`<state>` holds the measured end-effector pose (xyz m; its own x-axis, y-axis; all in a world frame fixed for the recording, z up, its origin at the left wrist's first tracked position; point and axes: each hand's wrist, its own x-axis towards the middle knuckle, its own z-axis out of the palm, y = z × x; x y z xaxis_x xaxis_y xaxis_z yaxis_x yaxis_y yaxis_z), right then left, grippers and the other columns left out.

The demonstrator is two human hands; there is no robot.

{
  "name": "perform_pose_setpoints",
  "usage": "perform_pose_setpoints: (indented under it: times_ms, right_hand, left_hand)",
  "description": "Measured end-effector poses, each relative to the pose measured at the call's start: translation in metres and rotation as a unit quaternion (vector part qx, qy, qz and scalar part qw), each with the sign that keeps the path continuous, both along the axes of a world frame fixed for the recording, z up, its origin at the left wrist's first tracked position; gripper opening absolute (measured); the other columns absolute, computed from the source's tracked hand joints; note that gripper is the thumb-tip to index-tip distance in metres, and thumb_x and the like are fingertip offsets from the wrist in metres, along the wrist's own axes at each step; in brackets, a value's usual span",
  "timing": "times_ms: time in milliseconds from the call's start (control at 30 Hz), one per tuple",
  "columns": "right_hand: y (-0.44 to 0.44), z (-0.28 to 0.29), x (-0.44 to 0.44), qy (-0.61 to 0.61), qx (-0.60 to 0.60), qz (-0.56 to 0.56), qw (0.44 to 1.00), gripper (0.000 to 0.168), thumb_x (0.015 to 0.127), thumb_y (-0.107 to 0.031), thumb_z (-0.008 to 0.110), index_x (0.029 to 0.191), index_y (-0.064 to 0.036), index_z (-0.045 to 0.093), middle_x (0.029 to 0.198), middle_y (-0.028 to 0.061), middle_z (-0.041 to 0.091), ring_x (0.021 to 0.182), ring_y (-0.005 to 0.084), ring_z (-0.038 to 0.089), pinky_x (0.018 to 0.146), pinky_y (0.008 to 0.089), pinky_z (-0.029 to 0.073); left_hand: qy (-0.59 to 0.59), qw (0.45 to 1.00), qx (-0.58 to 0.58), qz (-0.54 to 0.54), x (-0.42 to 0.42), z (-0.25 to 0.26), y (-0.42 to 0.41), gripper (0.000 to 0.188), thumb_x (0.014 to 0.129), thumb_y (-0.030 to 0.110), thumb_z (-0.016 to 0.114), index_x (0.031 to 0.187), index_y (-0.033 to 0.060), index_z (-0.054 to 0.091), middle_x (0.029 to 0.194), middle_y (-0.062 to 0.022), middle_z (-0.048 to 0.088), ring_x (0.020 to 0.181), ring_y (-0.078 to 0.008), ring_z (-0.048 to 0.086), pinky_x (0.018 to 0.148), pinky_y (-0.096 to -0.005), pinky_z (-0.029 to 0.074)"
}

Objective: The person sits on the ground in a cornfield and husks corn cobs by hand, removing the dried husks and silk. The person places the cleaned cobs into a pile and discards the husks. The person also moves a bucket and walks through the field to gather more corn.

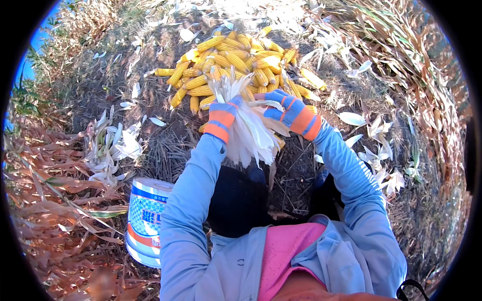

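Both my hands wear orange and blue striped knit gloves. My left hand [223, 117] grips a bunch of pale, dry corn husks [250, 131] near its upper end, and the husks fan out downward. To its right, my right hand [292, 111] is bent at the husks' edge, with a husk strip lying across its fingers; part of its grip is hidden. Whether a cob sits inside the husks cannot be seen. Just beyond my hands lies a heap of husked yellow corn cobs [235, 60] on the ground.
A printed white and blue bucket [145, 222] stands by my left arm. Loose husks [113, 146] are scattered at left, with more husks [380, 150] at right. Dry brown corn leaves [64, 203] cover the lower left, and dry stalks [410, 49] lie at upper right.
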<state>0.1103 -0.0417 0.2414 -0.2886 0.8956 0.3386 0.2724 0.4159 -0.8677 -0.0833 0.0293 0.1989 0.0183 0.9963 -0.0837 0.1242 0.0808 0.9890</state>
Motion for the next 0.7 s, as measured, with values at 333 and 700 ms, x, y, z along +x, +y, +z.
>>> perform_pose_setpoints:
  times_ms: [333,700]
  right_hand:
    - [-0.006,0.015,-0.003,-0.187,0.201,-0.060,0.960,0.019,0.069,-0.005,0.055,0.084,-0.016,0.059,0.082,0.0076,0.051,0.077,0.0262,0.053,0.064,0.0325,0.044]
    - [-0.023,0.071,0.049,-0.303,0.373,-0.009,0.877,0.025,0.063,-0.010,0.058,0.087,-0.017,0.059,0.088,-0.0015,0.056,0.083,0.0191,0.053,0.069,0.0300,0.046]
  left_hand:
    - [0.283,0.917,0.138,-0.244,0.027,0.004,-0.021,0.031,0.075,0.021,0.059,0.098,0.0003,0.053,0.089,-0.0105,0.060,0.079,-0.0207,0.058,0.068,-0.0306,0.046]
    - [-0.152,0.890,0.048,-0.426,0.107,0.019,-0.034,0.029,0.083,0.016,0.046,0.110,0.0060,0.044,0.105,-0.0094,0.051,0.095,-0.0184,0.051,0.085,-0.0283,0.042]
